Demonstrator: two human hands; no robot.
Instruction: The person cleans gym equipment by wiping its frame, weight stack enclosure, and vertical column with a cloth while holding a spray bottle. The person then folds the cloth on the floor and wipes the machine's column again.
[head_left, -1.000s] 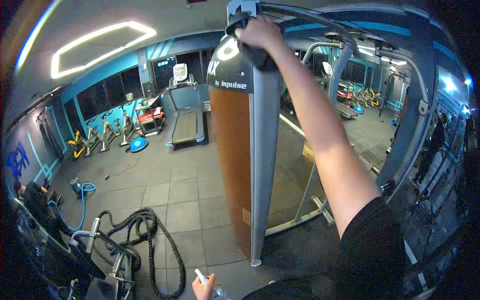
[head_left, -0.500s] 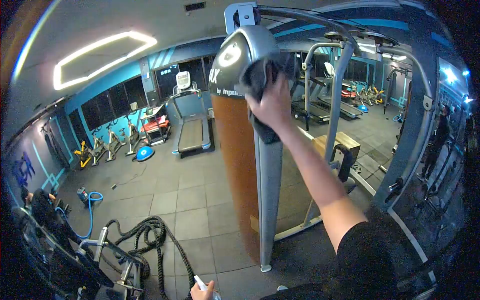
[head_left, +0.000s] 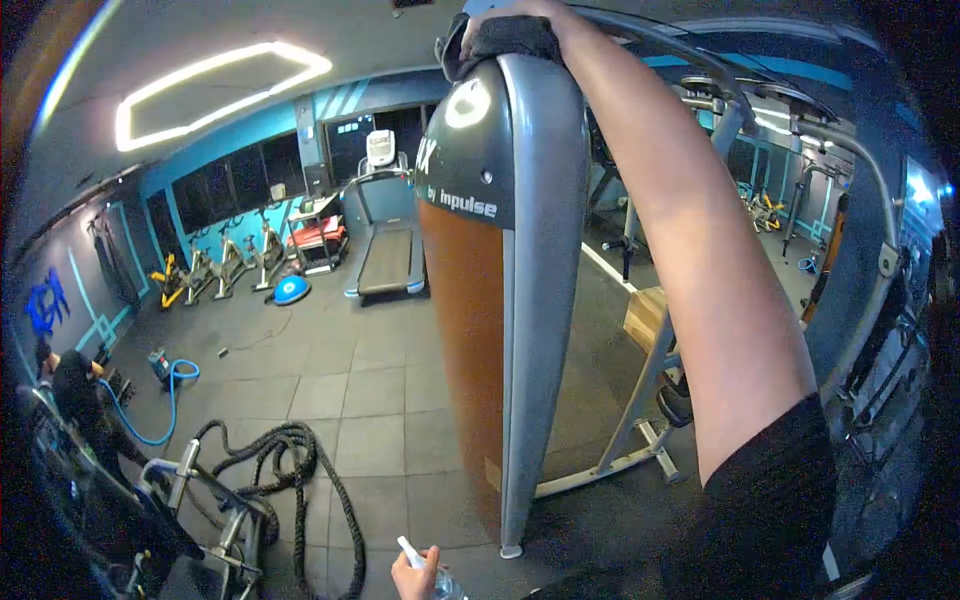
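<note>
My right hand (head_left: 543, 12) is raised to the top of a tall gym machine (head_left: 545, 190) and presses a dark cloth (head_left: 512, 38) onto its rounded cap. Most of its fingers are hidden behind the cloth and the frame edge. The machine has a grey upright, a brown panel and a black head lettered "by impulse". Low in the picture, my left hand (head_left: 412, 578) is wrapped round a clear spray bottle (head_left: 449, 588) with a white nozzle.
Thick black battle rope (head_left: 350, 520) lies coiled on the tiled floor. A person in dark clothes (head_left: 80, 395) is at the left, near a blue hose (head_left: 172, 400). Behind stand a treadmill (head_left: 388, 262), exercise bikes (head_left: 230, 262) and a blue balance dome (head_left: 291, 289). A wooden box (head_left: 647, 318) sits right.
My right hand and the cloth have moved from the side of the machine's head up onto its top. The machine looks closer. My left hand still holds the spray bottle, slightly further right.
</note>
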